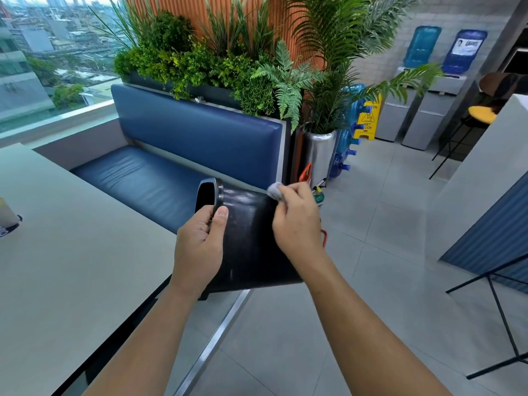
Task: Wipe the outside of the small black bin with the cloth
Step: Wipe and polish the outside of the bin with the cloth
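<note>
Bin: the small black bin [251, 238] was held on its side in the air between both hands, mouth toward the left hand.
Left hand: the left hand [200, 244] was closed on the rim, thumb outside.
Right hand: the right hand [297, 221] pinched a bunched grey cloth [275, 190] against the wall beyond its fingertips.
Risk: hard rubbing could have twisted the bin from that one-handed rim grip.
Risk: the small wad could have missed patches.

Bin [251, 238] glossy black; cloth [275, 190] grey; bench [197, 132] blue; table [71, 252] pale grey.
</note>
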`<state>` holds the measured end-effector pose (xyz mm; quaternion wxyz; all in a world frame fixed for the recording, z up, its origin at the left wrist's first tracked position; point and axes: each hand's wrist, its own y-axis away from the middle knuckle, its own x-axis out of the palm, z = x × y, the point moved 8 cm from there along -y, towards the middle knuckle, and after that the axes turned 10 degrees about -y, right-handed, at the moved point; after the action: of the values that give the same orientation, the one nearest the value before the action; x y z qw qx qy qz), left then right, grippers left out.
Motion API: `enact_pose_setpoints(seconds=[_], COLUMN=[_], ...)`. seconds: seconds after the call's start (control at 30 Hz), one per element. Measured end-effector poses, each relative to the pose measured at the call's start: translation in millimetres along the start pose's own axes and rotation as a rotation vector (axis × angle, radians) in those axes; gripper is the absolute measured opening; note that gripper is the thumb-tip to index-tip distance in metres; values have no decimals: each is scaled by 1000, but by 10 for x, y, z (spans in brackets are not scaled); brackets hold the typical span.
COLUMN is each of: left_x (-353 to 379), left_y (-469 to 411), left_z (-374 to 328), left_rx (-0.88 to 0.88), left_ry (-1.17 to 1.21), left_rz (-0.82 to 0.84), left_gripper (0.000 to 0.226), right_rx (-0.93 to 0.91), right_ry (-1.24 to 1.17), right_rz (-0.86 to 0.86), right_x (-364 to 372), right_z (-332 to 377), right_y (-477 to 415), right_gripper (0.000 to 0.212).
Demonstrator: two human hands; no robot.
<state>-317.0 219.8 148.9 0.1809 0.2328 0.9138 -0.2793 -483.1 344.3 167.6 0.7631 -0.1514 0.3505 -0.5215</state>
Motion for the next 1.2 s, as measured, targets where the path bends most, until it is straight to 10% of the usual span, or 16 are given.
enact_pose_setpoints(seconds=[0.23,0.57,1.2], left_x=[172,503,742], left_y=[-67,-112,-36], left_z=[80,315,239], left_rx=[-81,-482,-874], left_ry=[85,789,955], left_rz=[53,92,133], left_gripper=[50,44,58], right_rx=[-155,-101,-123], right_ry=[-188,-215,-139], right_rz=[116,232,296], right_x=[446,612,454], right_z=[599,384,-56], right_y=[109,239,868], right_gripper=[29,30,40])
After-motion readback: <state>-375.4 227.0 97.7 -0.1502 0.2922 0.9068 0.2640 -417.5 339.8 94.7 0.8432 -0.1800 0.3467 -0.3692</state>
